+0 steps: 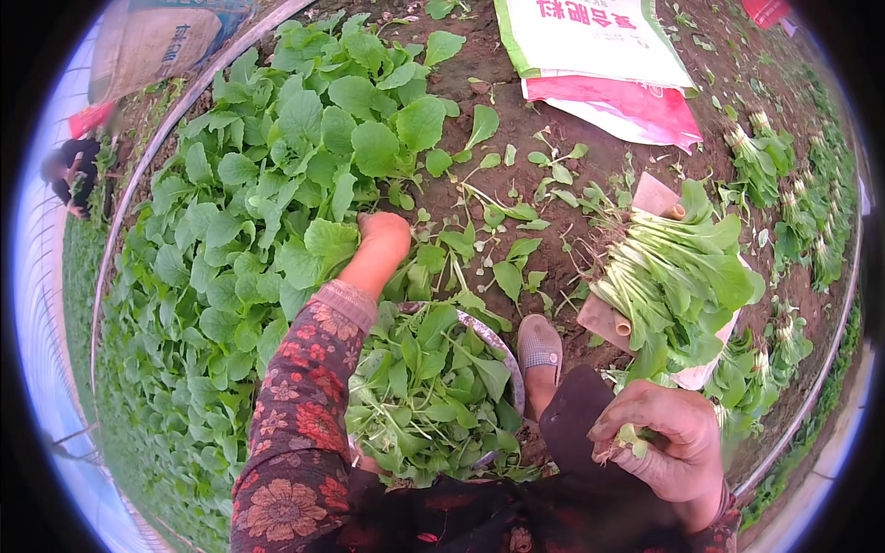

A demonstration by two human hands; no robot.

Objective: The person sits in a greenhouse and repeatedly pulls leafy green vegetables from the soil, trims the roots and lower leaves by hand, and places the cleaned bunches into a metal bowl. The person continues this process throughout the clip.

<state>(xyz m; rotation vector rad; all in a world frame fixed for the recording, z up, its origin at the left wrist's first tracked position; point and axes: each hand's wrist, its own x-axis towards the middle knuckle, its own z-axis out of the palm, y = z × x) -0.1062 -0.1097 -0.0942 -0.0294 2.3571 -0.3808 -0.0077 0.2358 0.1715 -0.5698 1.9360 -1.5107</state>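
Note:
My left hand [382, 238] reaches into the edge of a dense bed of growing leafy greens [240, 203]; leaves hide its fingers. Close to my body on the right, my right hand [673, 438] is closed in a pinch on a small leafy sprig [632, 440]. Below my left forearm sits a round basin [507, 361] heaped with loose picked leaves [429, 387]. A pile of pulled greens [664, 272], pale stems and roots toward the left, lies on a pinkish-brown sheet with rolled edges [604, 323], beyond my right hand.
My shoe [540, 346] rests on the soil beside the basin. White and pink printed sacks [599, 46] lie at the top. Tied bundles of greens [761, 161] line the right side. A curved pale hose or pipe [138, 175] borders the left; beyond it, another person [78, 175] bends down.

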